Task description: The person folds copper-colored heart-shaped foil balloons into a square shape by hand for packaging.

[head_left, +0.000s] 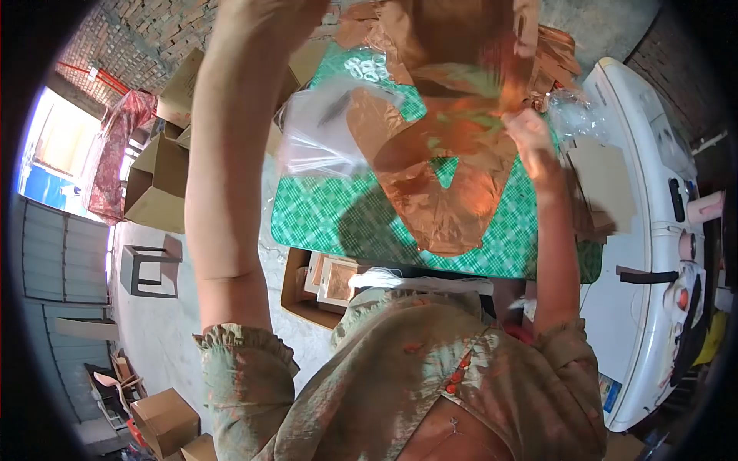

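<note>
A flat copper-coloured foil balloon (453, 219) with a triangular opening, shaped like a letter A, lies on a green checked table cover (315, 215). Above it, more copper foil (461, 38) is raised and partly blurred by motion. My right hand (532, 142) is closed at the right edge of this foil, its fingers smeared a little. My left arm reaches up to the top of the view; only the base of my left hand (304, 11) shows there, with its fingers cut off by the frame. Clear plastic bags (319, 134) lie to the left of the flat balloon.
White ring-shaped pieces (367, 67) and crumpled clear plastic (576, 115) lie farther back. Cardboard sheets (603, 180) sit at the right beside a long white appliance (626, 307). Below the table's front edge is an open carton (296, 288). Boxes (165, 184) and a stool frame (150, 269) stand at left.
</note>
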Demonstrator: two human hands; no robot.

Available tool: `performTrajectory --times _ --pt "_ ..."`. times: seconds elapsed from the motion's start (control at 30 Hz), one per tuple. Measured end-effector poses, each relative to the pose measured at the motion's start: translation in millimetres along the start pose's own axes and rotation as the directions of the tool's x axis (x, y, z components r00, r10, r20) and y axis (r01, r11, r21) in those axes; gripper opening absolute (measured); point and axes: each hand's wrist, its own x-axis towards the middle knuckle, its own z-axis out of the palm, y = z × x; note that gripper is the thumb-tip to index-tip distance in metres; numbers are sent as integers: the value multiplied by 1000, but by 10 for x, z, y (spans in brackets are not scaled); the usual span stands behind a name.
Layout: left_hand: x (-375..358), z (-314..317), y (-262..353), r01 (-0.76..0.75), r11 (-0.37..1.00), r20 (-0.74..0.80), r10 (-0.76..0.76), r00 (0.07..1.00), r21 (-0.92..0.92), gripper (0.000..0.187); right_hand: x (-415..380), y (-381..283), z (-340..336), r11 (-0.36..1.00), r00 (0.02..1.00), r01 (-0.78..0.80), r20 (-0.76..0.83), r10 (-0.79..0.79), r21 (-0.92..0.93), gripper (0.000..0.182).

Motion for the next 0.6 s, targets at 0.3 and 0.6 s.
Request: performTrajectory --times 0.3,0.6 --pt "-1388 -351 -413 371 913 -402 -279 872 171 19 611 -891 -385 969 960 230 -142 -241 -90 20" --pt "-3066 960 -1673 788 361 -15 -913 408 -499 18 1591 -552 379 220 847 529 523 -91 -819 18"
